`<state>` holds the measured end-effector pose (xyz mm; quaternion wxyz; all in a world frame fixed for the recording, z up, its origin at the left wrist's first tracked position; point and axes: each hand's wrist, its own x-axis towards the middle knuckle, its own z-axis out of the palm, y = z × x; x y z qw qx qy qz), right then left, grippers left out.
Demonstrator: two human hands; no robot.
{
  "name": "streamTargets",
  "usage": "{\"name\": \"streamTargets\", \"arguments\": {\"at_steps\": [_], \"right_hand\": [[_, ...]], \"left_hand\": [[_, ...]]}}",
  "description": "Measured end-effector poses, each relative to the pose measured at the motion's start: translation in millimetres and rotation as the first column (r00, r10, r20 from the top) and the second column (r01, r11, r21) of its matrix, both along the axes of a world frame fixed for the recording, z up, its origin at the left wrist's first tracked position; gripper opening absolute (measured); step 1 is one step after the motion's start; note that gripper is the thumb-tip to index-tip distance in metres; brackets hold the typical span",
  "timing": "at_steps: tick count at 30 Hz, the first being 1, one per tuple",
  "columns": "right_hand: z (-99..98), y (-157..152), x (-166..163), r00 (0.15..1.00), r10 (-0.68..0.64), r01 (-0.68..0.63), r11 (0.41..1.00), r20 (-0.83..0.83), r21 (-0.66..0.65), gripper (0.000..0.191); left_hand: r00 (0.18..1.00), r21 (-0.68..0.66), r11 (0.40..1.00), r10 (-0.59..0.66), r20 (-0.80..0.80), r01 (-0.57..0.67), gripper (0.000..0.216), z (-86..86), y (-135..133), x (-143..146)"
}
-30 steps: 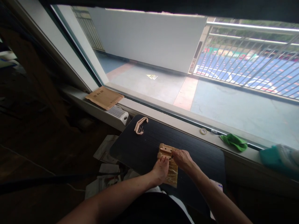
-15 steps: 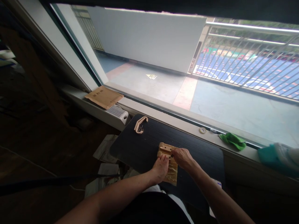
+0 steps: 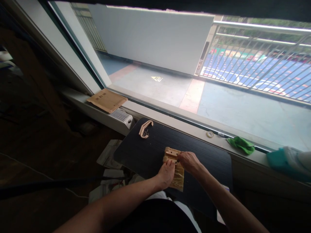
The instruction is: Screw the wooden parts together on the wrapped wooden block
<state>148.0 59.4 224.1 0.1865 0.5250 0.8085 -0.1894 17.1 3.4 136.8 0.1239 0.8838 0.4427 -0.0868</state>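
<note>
A small light wooden assembly (image 3: 171, 154) lies on a dark table (image 3: 145, 152), partly on a clear plastic bag (image 3: 179, 179). My left hand (image 3: 166, 174) rests on the assembly's near edge, fingers curled and pressing it down. My right hand (image 3: 189, 161) is pinched on a small dark tool or screw at the assembly's right side; the item is too small to name. A curved wooden piece (image 3: 145, 128) with a few small dark screws beside it lies at the table's far left corner.
Past the table runs a window sill (image 3: 194, 124) with a tape roll (image 3: 210, 134), a green cloth (image 3: 241, 144) and a teal bundle (image 3: 286, 160). A cardboard piece (image 3: 107, 100) sits on a heater (image 3: 120, 117) at left. Papers lie on the floor.
Both hands stay on the wooden assembly with only slight shifts. The view has drifted a little, so everything sits slightly higher in the picture.
</note>
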Motion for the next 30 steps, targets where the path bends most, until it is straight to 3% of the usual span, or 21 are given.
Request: {"name": "streamTargets", "arguments": {"at_steps": [5,9,13,16,22,27,30], "right_hand": [[-10.2,-1,-5,0.999,-0.013,0.015,0.999,-0.03,0.047,0.026],[-4.4,0,-4,0.997,-0.074,0.074,0.996,0.009,0.049,0.026],[3.4,1,-3,1.0,-0.019,0.019,0.999,0.002,0.031,0.024],[1.5,0,-3,1.0,0.01,-0.01,1.0,-0.015,0.016,0.027],[-6.5,-2,-3,0.998,-0.057,0.057,0.998,0.011,0.001,0.025],[-0.3,-2,-2,0.997,-0.072,0.072,0.997,0.029,0.0,0.024],[4.0,-1,-2,1.0,-0.024,0.024,1.0,-0.007,0.003,0.028]], "left_hand": [[1.0,0.006,1.0,-0.001,-0.007,0.001,0.051,1.1,-1,-1],[0.999,0.002,1.0,-0.019,-0.044,0.019,0.054,1.8,0,-1],[0.998,-0.007,0.999,-0.032,-0.055,0.032,0.055,1.1,1,-2],[0.998,0.011,0.999,-0.03,-0.055,0.031,0.052,-0.7,0,-2],[1.0,0.015,1.0,-0.016,-0.016,0.016,0.055,-4.7,-1,-1],[0.999,-0.004,1.0,-0.028,-0.021,0.028,0.064,-1.1,1,-2],[1.0,-0.003,1.0,-0.019,0.002,0.02,0.056,-0.2,1,-2]]}}
